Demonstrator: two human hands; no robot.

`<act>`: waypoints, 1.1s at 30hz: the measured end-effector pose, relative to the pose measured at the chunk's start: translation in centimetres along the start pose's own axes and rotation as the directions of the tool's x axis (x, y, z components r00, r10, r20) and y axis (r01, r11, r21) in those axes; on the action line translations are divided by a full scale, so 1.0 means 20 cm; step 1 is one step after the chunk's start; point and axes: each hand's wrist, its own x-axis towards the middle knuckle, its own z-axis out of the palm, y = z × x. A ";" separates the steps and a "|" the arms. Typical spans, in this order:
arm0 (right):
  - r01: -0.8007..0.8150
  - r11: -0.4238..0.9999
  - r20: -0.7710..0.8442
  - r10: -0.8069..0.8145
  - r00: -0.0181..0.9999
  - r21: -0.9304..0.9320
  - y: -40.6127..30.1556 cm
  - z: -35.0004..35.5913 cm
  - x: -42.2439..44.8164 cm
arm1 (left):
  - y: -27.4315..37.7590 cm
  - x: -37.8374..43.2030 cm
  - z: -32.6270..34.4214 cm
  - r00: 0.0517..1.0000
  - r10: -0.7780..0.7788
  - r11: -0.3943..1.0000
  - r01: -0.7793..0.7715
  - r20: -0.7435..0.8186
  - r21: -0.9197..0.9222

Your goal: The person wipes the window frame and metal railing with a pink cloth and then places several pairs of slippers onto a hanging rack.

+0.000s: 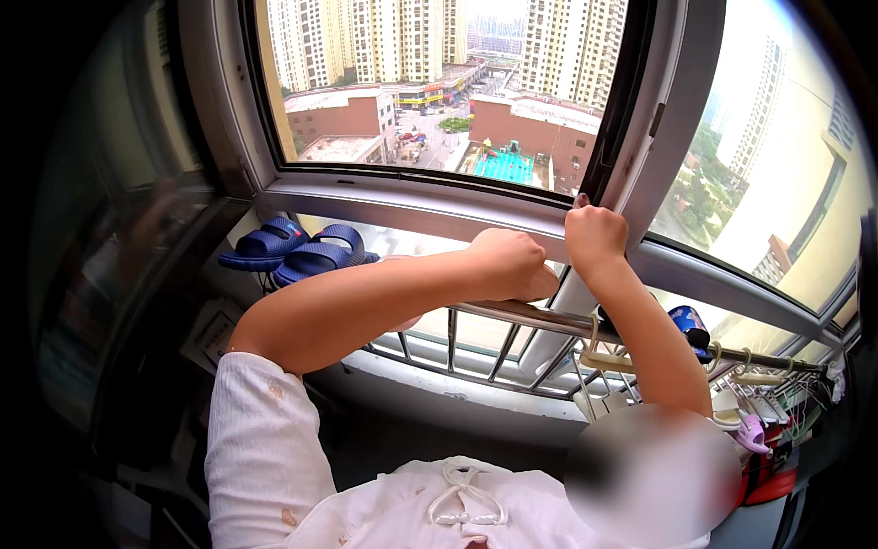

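Observation:
My left hand (514, 264) is bent with curled fingers just above the steel rail (501, 312), beside a smooth tan-pink object (545, 285) that it partly covers. Whether the fingers grip that object or the rail is hidden. Higher and to the right, my right hand (597, 237) is curled against the lower right corner of the window frame (411, 199), its thumb tip at the black seal. Its palm is hidden, so I cannot tell what it holds. A pair of blue slide sandals (321, 254) stands left of the left hand, beyond the forearm.
Several hangers (607, 361) hang from the rail at right, near a lilac clog (751, 434) and a blue patterned item (689, 329). Steel bars (451, 340) run below the rail, above a white ledge (439, 384). Tall buildings show through the glass.

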 end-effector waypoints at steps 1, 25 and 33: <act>-0.055 0.998 -0.008 0.055 0.998 0.044 -0.01 0.01 0.00 | 0.02 -0.03 -0.03 0.998 -0.040 0.999 0.039 0.056 0.016; 0.097 0.967 -0.092 -0.078 0.993 0.234 0.05 0.03 -0.12 | -0.26 -0.41 -0.03 0.990 0.031 0.995 -0.043 -0.139 -0.087; 0.280 0.801 -0.054 -0.298 0.953 0.529 -0.28 -0.03 0.16 | -0.20 -0.64 0.06 0.932 0.166 0.970 -0.096 -0.322 0.222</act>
